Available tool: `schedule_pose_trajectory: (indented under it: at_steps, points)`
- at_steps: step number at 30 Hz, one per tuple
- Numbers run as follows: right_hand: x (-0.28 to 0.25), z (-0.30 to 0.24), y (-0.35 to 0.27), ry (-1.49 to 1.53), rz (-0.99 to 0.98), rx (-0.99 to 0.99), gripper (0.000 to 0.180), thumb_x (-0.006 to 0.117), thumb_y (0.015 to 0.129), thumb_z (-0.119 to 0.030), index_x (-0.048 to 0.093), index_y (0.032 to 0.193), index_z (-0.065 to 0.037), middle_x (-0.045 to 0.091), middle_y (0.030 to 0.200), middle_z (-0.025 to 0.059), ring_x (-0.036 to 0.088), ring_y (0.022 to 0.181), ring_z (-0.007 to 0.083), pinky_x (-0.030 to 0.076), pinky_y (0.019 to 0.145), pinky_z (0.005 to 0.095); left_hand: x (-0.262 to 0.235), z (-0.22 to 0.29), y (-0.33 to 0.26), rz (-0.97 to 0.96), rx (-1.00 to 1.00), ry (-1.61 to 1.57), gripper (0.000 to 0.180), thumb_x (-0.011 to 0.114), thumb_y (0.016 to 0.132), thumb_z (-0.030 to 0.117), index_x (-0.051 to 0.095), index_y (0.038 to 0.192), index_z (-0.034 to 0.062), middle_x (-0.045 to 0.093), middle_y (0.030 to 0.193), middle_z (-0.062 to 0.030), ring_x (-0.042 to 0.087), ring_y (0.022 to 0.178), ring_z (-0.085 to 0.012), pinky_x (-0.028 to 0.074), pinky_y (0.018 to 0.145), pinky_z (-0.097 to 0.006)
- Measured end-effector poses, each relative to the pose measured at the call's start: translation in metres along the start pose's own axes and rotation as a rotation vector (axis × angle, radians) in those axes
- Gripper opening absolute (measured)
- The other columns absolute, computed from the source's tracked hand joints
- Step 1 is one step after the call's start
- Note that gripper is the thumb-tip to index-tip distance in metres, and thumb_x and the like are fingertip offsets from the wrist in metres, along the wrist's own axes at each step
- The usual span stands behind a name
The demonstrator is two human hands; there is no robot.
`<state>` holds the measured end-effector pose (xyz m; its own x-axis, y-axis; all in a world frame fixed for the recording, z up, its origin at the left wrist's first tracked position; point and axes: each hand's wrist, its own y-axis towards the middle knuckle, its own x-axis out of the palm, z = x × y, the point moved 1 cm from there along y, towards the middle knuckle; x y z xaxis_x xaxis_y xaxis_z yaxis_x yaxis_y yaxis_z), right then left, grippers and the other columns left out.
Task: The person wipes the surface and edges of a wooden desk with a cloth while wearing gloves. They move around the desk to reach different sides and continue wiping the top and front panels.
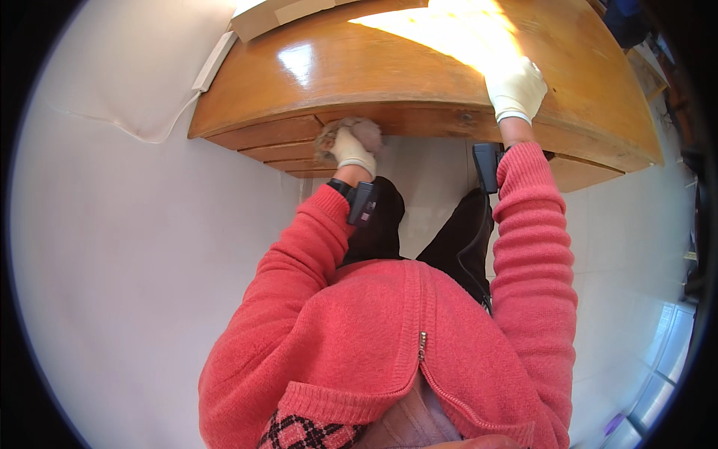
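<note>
Left hand: the gloved left hand (351,147) is curled shut around a crumpled grey-brown cloth (345,132), pressing it against the front edge of the bench, just under the top.
Cloth: bunched into a wad, it sticks out above and to both sides of the fingers; it touches the wood where the top meets the uppermost drawer front.
Right hand: the gloved right hand (516,88) lies flat and open on the bench top near its front edge, fingers spread a little, holding nothing.
Bench: a glossy brown wooden bench (359,67) with a curved front edge; bright glare falls across the top beside the right hand.
Drawers: a stack of drawer fronts (269,146) steps back under the top, just left of the cloth.
Sleeves: both forearms wear a coral knitted cardigan (389,337) zipped at the front; a dark band sits on each wrist.
Floor: pale floor (134,262) spreads to the left and under the bench.
Far edge: a flat white box (262,19) rests at the top's back left corner.
</note>
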<state>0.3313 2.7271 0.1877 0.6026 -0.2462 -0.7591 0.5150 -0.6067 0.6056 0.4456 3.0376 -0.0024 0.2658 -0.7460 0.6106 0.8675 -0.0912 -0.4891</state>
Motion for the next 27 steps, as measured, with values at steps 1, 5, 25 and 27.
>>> schedule_pose_trajectory:
  at_steps: [1,5,25,27]
  points:
    - [0.001,0.000,0.000,-0.005,-0.006,0.002,0.037,0.067,0.089,-0.040,0.081,0.090,-0.006,0.078,0.102,0.0183,0.074,0.102,0.0371,0.058,0.090,0.0477,0.009,-0.018,-0.004,-0.026,-0.018,-0.028,0.020,0.053,0.104,0.030,0.069,0.108,0.0195,0.072,0.110,-0.0033,0.068,0.101,-0.0254,0.057,0.086,-0.043]
    - [0.001,0.002,-0.001,-0.014,0.005,-0.014,0.038,0.066,0.089,-0.041,0.081,0.091,-0.006,0.078,0.102,0.0180,0.073,0.102,0.0376,0.057,0.090,0.0478,0.057,-0.087,-0.050,-0.447,-0.316,-0.159,0.021,0.049,0.107,0.029,0.068,0.107,0.0192,0.071,0.107,-0.0015,0.067,0.104,-0.0244,0.056,0.090,-0.043]
    - [-0.003,0.003,0.005,0.023,-0.128,0.048,0.046,0.062,0.095,-0.048,0.081,0.098,-0.007,0.078,0.107,0.0203,0.074,0.107,0.0405,0.058,0.092,0.0510,-0.009,0.038,-0.028,-0.310,-0.232,-0.049,0.016,0.053,0.109,0.024,0.066,0.107,0.0146,0.072,0.108,-0.0067,0.070,0.098,-0.0229,0.059,0.085,-0.040]
    - [-0.004,0.003,0.005,0.022,-0.130,0.077,0.049,0.061,0.096,-0.050,0.081,0.100,-0.006,0.078,0.109,0.0216,0.074,0.107,0.0428,0.058,0.094,0.0522,-0.059,0.088,-0.010,-0.236,-0.129,-0.020,0.016,0.055,0.108,0.023,0.068,0.111,0.0139,0.073,0.110,-0.0062,0.071,0.101,-0.0223,0.059,0.088,-0.038]
